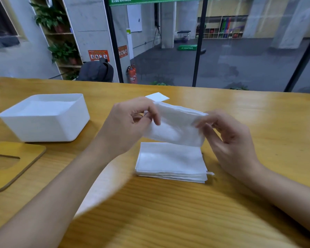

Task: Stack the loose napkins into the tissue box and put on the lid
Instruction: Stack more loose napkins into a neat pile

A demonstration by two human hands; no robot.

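Observation:
My left hand and my right hand hold a white folded napkin between them, lifted just above a neat stack of napkins on the wooden table. Each hand pinches one end of the lifted napkin. The white tissue box stands open at the left with white showing inside. Its wooden lid with a rounded slot lies flat at the left table edge. Another napkin lies under my left forearm, blurred. One more loose napkin lies farther back.
The wooden table runs the full width. Behind it are a glass wall, a dark backpack and a red fire extinguisher.

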